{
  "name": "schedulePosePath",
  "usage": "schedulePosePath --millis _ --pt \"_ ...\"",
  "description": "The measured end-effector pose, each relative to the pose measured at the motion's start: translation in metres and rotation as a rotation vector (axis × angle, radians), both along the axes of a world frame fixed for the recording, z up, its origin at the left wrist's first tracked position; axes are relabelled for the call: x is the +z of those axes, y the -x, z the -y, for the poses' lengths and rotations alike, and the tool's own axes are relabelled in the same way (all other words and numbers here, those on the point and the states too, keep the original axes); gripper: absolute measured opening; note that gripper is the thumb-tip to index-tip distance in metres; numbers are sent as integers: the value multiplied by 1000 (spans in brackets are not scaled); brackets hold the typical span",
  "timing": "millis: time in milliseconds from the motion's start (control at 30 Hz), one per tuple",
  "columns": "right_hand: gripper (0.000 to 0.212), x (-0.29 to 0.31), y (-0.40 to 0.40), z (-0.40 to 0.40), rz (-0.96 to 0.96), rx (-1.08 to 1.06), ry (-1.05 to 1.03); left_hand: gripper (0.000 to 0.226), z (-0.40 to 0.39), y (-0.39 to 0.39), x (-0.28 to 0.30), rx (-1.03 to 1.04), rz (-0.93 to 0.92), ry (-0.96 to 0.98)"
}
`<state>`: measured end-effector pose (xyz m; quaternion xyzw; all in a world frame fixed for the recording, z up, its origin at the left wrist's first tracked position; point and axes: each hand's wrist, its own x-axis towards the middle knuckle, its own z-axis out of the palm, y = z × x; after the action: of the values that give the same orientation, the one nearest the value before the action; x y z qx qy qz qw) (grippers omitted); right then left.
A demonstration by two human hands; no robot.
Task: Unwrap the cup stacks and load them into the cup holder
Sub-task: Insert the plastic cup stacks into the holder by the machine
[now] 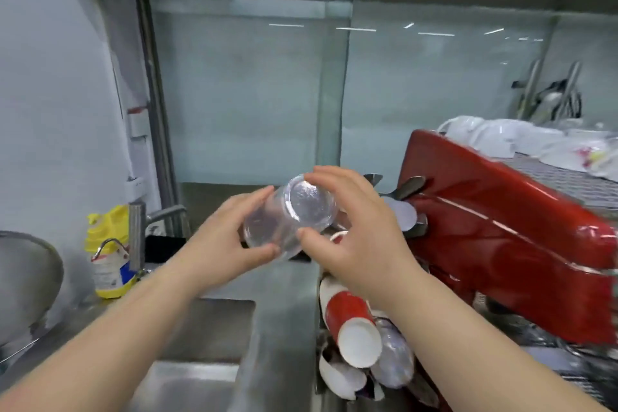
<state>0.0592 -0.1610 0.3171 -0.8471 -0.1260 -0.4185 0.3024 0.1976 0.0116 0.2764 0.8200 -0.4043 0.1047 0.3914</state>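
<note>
One clear cup stack (pixel 290 216) held between left hand (pixel 223 237) and right hand (pixel 359 231).

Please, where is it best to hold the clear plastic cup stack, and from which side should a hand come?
Probably around the side wall. The clear cup stack lies tilted, base toward the camera, so its round wall is free on both sides. The left hand comes from the left and the right hand from the right; the smooth base offers no purchase.

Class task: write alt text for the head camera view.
Both hands, left hand and right hand, hold a clear plastic cup stack above a steel counter; red paper cups lie beside a red machine.
</note>
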Motion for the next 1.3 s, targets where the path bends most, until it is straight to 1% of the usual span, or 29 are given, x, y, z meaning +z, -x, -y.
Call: schedulePosePath --millis 100,233,400,533,800,900,1000,1167,1300 --pt "51 8 12 21 14 -61 -90 93 25 4 20 -38 83 -31" --pt "54 13 31 44 67 -183 -118 86 59 10 38 -123 182 -80" --pt "53 12 50 69 116 -256 -189 92 96 15 54 -264 212 -169" --pt "53 12 64 84 134 -321 -233 95 124 18 67 -328 263 -227" --pt "58 27 82 97 174 -387 -230 95 171 20 92 -420 341 -240" --pt "56 30 87 102 154 -437 -245 95 184 19 93 -453 350 -257" --pt "58 26 91 104 120 -489 -209 94 196 17 85 -476 347 -307" --pt "59 10 96 103 20 -582 -134 78 209 19 62 -589 282 -416" --pt "57 -7 96 95 -65 -618 -87 85 215 14 48 -632 250 -523"
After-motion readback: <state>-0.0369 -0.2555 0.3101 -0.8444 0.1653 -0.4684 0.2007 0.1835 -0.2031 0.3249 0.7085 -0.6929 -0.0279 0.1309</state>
